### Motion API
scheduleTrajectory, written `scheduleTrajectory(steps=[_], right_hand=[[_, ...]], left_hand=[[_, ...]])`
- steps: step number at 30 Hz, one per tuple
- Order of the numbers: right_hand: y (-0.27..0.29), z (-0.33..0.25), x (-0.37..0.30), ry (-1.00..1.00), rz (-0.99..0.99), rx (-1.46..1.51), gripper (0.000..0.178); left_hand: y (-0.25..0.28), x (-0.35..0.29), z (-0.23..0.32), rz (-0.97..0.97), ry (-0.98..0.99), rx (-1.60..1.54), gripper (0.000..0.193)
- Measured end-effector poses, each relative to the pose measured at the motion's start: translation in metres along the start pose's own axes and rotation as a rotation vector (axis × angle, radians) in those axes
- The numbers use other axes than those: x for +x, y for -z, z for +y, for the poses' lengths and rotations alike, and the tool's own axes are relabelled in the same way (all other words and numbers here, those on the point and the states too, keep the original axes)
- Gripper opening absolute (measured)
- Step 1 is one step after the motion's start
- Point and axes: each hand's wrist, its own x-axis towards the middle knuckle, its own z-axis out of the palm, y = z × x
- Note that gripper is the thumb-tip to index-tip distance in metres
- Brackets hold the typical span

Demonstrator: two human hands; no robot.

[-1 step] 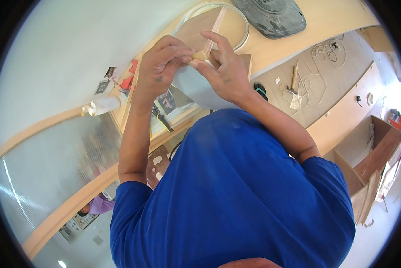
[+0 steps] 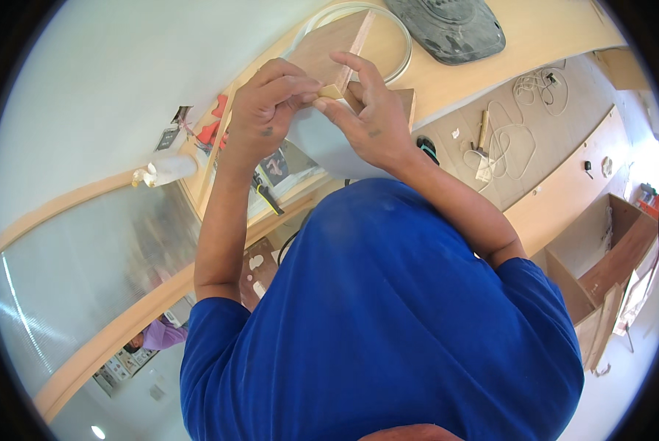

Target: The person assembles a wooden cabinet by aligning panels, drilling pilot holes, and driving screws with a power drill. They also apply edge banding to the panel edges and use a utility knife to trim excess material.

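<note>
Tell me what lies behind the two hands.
Behind the left hand and right hand, a wood panel leans inside a white hoop on the bench. The hands hide the panel's near end.

L hand (image 2: 267, 110) & R hand (image 2: 370, 121) raised together, fingers (image 2: 300, 87) pinched, tips meeting, both forearms bare

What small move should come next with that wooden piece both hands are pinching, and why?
Probably keep the pinch and press the pale edge strip down along the wooden piece. Left hand and right hand both grip at its near corner, where the strip seems to end; whether it is stuck down is unclear.
</note>
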Motion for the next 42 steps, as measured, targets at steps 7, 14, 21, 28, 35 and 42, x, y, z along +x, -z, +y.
scheduleTrajectory(steps=[7,14,21,28,35,42], right_hand=[[0.003,-0.011,-0.003,0.020,-0.132,-0.060,0.063],[0.011,-0.007,-0.007,0.020,-0.196,-0.046,0.059],[0.006,0.008,-0.015,0.061,-0.113,0.025,0.045],[0.008,0.027,-0.014,0.149,-0.081,0.071,0.039],[0.038,0.013,-0.004,0.029,-0.213,0.115,0.045],[0.058,0.022,-0.001,-0.007,-0.125,0.233,0.046]], left_hand=[[0.006,-0.012,-0.002,0.009,-0.108,0.188,0.041],[0.000,-0.018,-0.008,0.029,-0.143,0.177,0.039],[-0.005,-0.015,-0.008,0.026,-0.283,0.239,0.039],[-0.009,-0.011,-0.009,0.029,-0.321,0.256,0.035],[-0.016,0.006,-0.010,0.038,-0.393,0.205,0.029],[-0.032,0.037,-0.015,-0.021,-0.455,0.231,0.028]])
